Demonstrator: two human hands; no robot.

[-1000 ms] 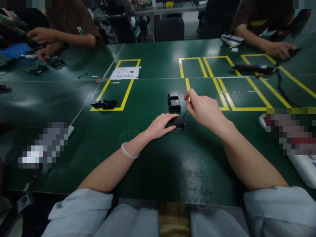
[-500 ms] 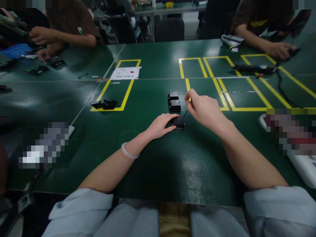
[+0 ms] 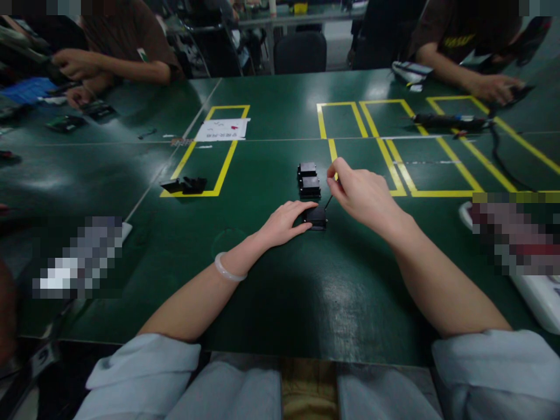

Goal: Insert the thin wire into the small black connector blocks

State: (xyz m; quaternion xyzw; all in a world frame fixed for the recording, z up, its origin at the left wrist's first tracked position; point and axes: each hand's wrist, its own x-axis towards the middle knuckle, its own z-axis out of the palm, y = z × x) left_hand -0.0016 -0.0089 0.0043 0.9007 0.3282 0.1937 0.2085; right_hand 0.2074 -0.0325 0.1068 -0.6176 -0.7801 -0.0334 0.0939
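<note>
My left hand (image 3: 286,223) grips a small black box-shaped part (image 3: 317,219) from its left side, thumb at the near edge and fingers at the far edge. The part rests on the green table. In my right hand (image 3: 361,189), thumb and fingers pinch a thin dark rod-like tool (image 3: 329,202), which slants down to the part's far right corner. Its grip is hidden inside my fingers, so I cannot tell its exact kind. Just beyond stand two similar black parts (image 3: 310,185), one behind the other.
Yellow tape rectangles (image 3: 226,166) mark the green table (image 3: 271,303). Black pieces (image 3: 186,185) and a paper label (image 3: 222,129) lie left. A black cylindrical device (image 3: 455,121) lies right. Two co-workers (image 3: 485,87) sit across. Blurred-out objects flank my forearms.
Both hands hold nearly the same place. The right fingers and the thin tool have shifted very slightly; the black part has not visibly moved.
</note>
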